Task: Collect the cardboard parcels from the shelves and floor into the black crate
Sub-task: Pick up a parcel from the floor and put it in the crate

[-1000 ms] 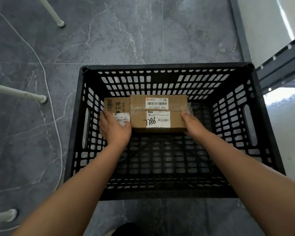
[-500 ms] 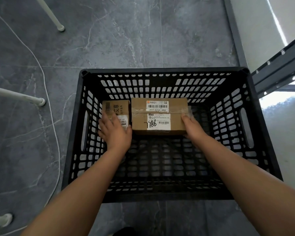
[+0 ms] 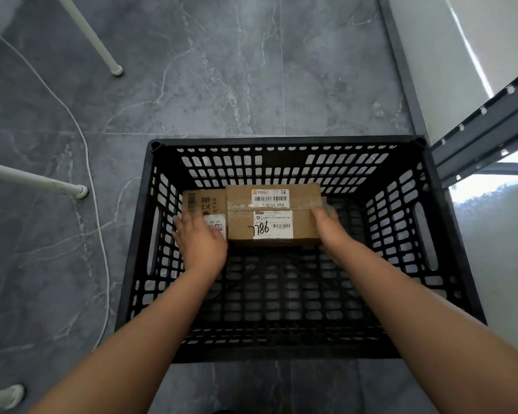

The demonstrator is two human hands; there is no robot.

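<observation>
- Both parcels sit in crate [image 3: 281, 144], far-left corner: small box [image 3: 202, 201] touching big box [image 3: 271, 215].
- Left hand [image 3: 199, 243] flat, fingers spread on small box; right hand [image 3: 326, 227] open against big box end, no grip.
- Risk: withdrawing hands could drag or tilt a box; arm may catch crate rim.
</observation>
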